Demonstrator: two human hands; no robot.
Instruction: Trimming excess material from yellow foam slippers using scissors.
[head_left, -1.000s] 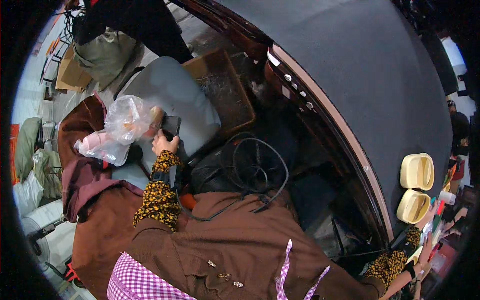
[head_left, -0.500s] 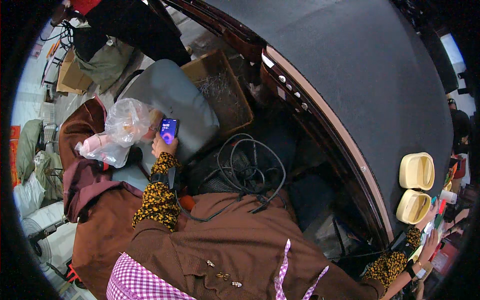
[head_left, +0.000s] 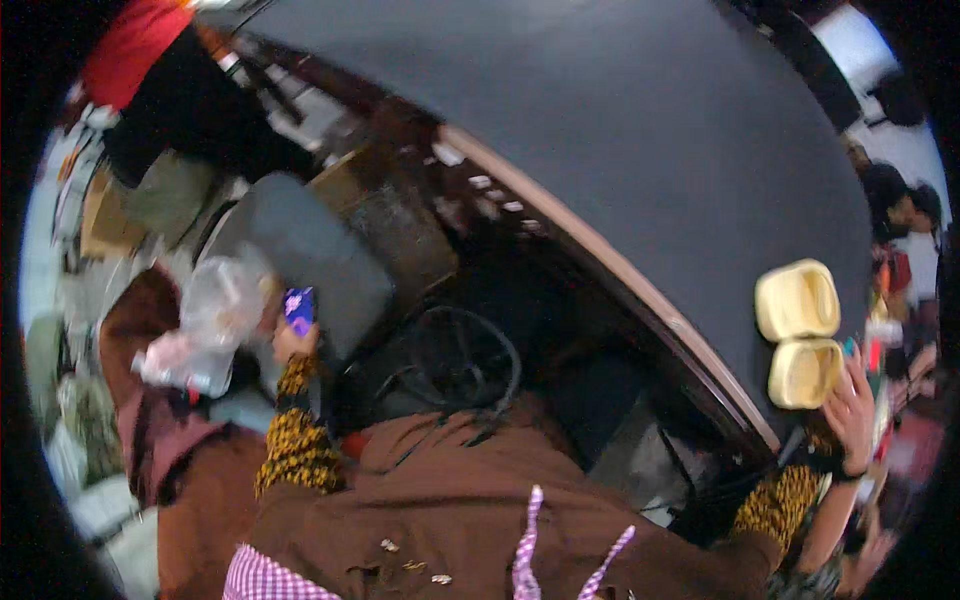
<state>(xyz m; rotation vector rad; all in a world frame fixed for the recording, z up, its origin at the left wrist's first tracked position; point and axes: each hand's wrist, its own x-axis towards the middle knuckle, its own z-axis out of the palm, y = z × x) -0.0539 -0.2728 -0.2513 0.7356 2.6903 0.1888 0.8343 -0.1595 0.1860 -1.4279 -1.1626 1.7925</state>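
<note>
In my left hand [head_left: 290, 345] is a smartphone [head_left: 299, 308] with a lit purple and blue screen, the fingers closed round it. It is held above the grey padded seat, beside a clear plastic bag [head_left: 222, 300]. My right arm, in a black and yellow patterned sleeve [head_left: 775, 505], reaches toward the table's right edge. Another person's hand [head_left: 850, 415], with a black wristband, overlaps its end, so my right hand is mostly hidden. Just beyond stand two cream oval plastic containers [head_left: 808, 375], side by side, the other person's fingers close to the nearer one.
A large dark-topped table [head_left: 640, 150] with a pale edge strip fills the upper right. Loops of black cable [head_left: 515, 365] lie below it, near my lap. A cardboard box [head_left: 400, 235] stands behind the grey seat [head_left: 310, 250]. Another person in red and black stands upper left.
The whole view has shifted and blurred. The phone stays in my left hand. At the right, the other person's hand has moved up beside the nearer cream container, covering my right hand.
</note>
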